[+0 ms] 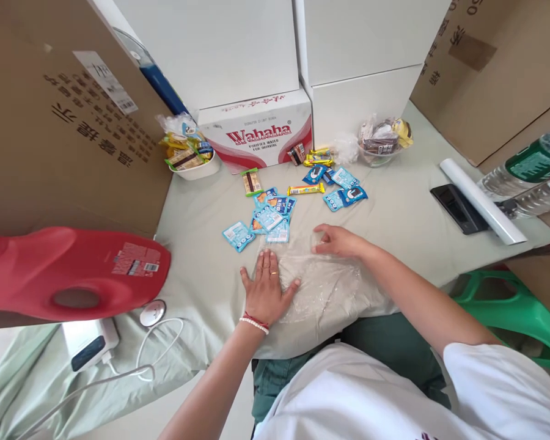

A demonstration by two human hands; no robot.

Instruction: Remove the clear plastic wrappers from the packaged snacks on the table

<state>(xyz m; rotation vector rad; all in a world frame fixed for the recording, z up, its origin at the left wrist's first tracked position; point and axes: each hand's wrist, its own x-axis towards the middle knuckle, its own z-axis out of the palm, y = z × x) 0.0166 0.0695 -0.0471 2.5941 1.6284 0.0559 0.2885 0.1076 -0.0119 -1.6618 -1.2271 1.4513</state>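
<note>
A clear plastic bag (332,287) lies flat and wrinkled on the cloth at the near edge of the table. My left hand (266,293) presses palm down on the bag's left part, fingers spread, with a ring and bracelets showing. Over the bag's far right edge, my right hand (338,241) is half curled, its forefinger and thumb apart; whether it touches the film is hard to make out. Just beyond my left fingertips is a pile of light blue snack packets (269,217). Dark blue packets (352,195) and a yellow-wrapped bar (305,190) lie farther back.
Behind the snacks stand a Wahaha carton (261,131), a white bowl of snacks (197,168) and a clear bowl (379,156). A red jug (73,272) and a power bank (90,343) with cable are left. Right are a phone (453,205), white roll (483,201) and bottles (527,164).
</note>
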